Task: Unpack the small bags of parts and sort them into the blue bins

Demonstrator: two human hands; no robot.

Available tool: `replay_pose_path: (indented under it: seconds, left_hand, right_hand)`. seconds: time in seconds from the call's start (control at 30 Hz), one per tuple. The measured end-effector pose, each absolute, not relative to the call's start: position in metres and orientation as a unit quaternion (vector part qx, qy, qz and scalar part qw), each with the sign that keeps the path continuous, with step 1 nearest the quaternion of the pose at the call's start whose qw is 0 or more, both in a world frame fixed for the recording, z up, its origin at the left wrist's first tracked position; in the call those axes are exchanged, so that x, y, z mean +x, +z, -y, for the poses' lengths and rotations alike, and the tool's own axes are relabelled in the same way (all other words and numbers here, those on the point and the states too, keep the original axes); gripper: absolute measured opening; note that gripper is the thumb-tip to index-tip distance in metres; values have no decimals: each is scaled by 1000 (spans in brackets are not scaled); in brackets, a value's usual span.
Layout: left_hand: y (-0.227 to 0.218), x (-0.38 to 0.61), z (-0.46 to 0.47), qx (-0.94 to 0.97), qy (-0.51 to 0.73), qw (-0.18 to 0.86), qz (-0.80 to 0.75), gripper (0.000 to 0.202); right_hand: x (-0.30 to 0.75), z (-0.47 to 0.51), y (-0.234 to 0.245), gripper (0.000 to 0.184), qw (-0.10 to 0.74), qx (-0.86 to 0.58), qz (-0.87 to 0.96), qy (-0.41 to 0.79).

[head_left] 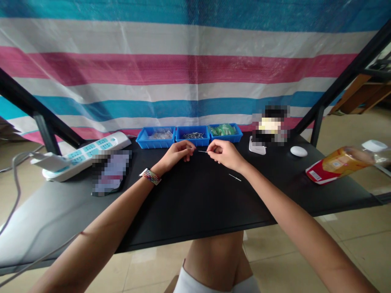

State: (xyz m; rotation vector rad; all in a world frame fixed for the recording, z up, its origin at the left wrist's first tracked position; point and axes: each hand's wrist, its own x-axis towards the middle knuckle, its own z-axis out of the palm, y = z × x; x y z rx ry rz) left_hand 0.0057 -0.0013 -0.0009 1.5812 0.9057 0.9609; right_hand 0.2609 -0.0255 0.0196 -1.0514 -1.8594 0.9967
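My right hand (pixel 224 154) pinches a thin silver blind rivet (pixel 202 151), its tip pointing left towards my other hand. My left hand (pixel 180 154), with a patterned watch strap on the wrist, is closed in a pinch. Whatever sits between those fingertips is too small to make out. A small gap separates the two hands. Another blind rivet (pixel 235 177) lies on the black table (pixel 195 203), below my right hand. Just behind the hands stand three blue bins: the left bin (pixel 155 143) holds clear plastic bits, the middle bin (pixel 193 141) metal rivets, the right bin (pixel 227 138) green pieces.
On the left lie a white power strip (pixel 91 152) with a plugged-in adapter and a blurred phone (pixel 112 173). To the right are a white case (pixel 257 146), a white oval object (pixel 298 151) and a tipped bottle (pixel 339 162). A striped sheet (pixel 195 69) hangs behind.
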Motion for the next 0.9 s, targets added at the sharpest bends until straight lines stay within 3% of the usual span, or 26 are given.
replay_pose_path:
  seconds: [0.2, 0.9]
  left_hand:
    - [0, 5, 2, 662, 401, 511, -375, 33]
    - [-1, 4, 4, 702, 363, 469, -393, 49]
  right_hand:
    - [246, -5, 6, 24, 380, -362, 681, 511]
    - [242, 12, -10, 24, 430, -350, 618, 558]
